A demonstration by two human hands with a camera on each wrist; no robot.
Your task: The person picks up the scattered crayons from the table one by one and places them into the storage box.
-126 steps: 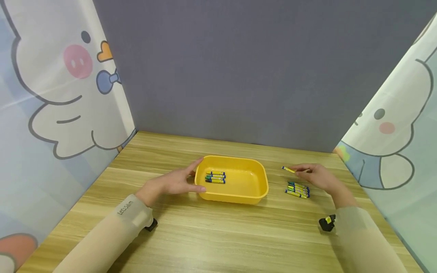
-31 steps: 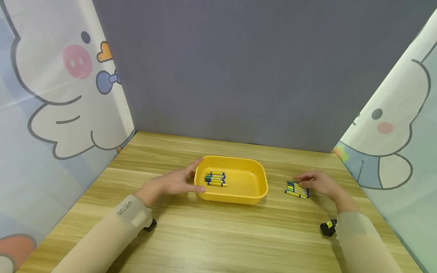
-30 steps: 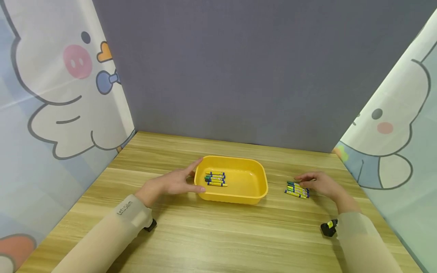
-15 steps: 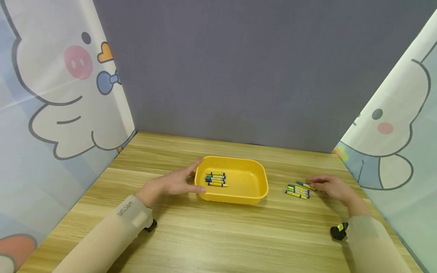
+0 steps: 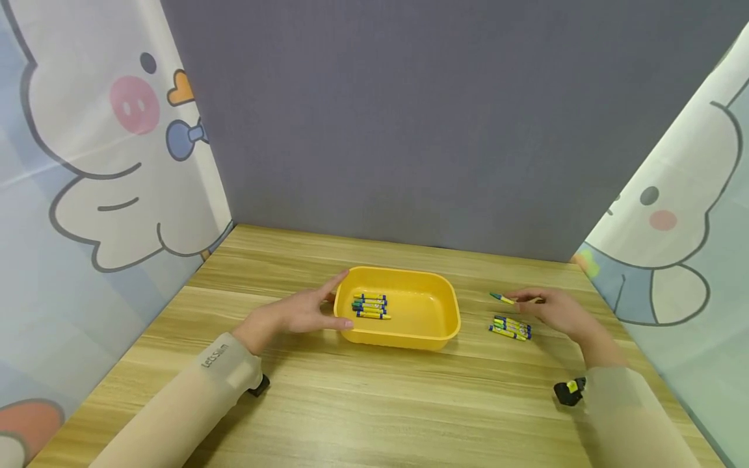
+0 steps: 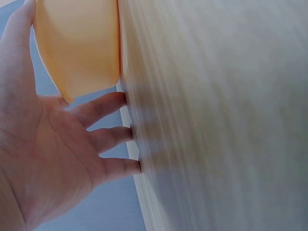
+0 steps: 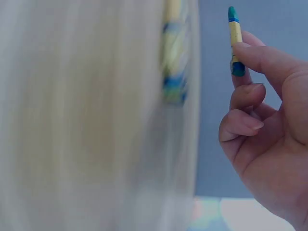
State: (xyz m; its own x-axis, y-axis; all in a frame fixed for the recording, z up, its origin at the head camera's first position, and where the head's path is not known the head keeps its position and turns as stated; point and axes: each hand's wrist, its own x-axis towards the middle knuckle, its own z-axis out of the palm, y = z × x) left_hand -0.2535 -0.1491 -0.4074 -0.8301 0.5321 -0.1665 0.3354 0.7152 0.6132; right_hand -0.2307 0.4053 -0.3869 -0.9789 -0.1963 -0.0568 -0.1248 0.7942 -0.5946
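A green crayon (image 5: 502, 298) with a yellow wrapper is pinched between the thumb and index finger of my right hand (image 5: 556, 312), above the table. In the right wrist view the crayon (image 7: 235, 41) points up, its blue end low in the pinch. Just below that hand lie several yellow-wrapped crayons (image 5: 510, 328) side by side. My left hand (image 5: 301, 312) spreads straight fingers around the left end of a yellow tray (image 5: 412, 341), thumb at the near rim, index finger at the far one. Inside the tray's left part, several crayons (image 5: 370, 306) lie in a row.
The wood-grain table (image 5: 363, 396) ends at a grey panel (image 5: 398, 130) at the back. Cartoon-printed sheets hang at the left (image 5: 105, 169) and right (image 5: 655, 260). Each wrist carries a small black camera, such as the right one (image 5: 567, 392).
My right hand has picked the green crayon from the right-hand group, drawn it right, then raised it leftward. Earlier, a yellow crayon was added to the tray's row. My left hand stays put.
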